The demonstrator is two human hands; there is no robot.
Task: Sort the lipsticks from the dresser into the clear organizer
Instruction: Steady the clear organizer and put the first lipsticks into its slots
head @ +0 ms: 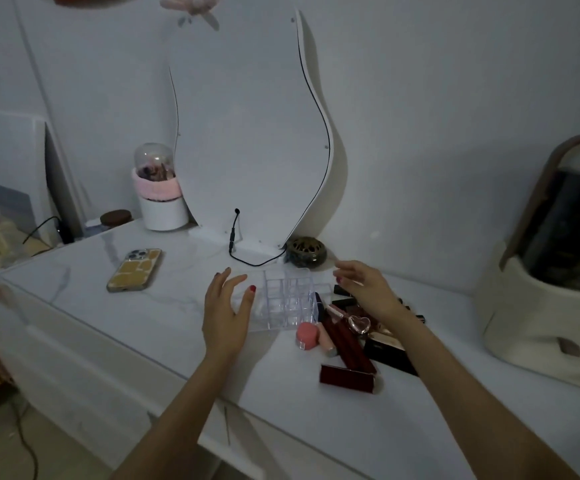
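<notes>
Both hands spread: left hand point(224, 315) beside clear organizer point(283, 301), right hand point(368, 289) over lipsticks point(350, 344).

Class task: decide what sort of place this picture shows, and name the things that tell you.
Probably a bedroom dressing table: a wavy mirror stands on the white dresser, with a clear organizer beside scattered lipsticks.
</notes>
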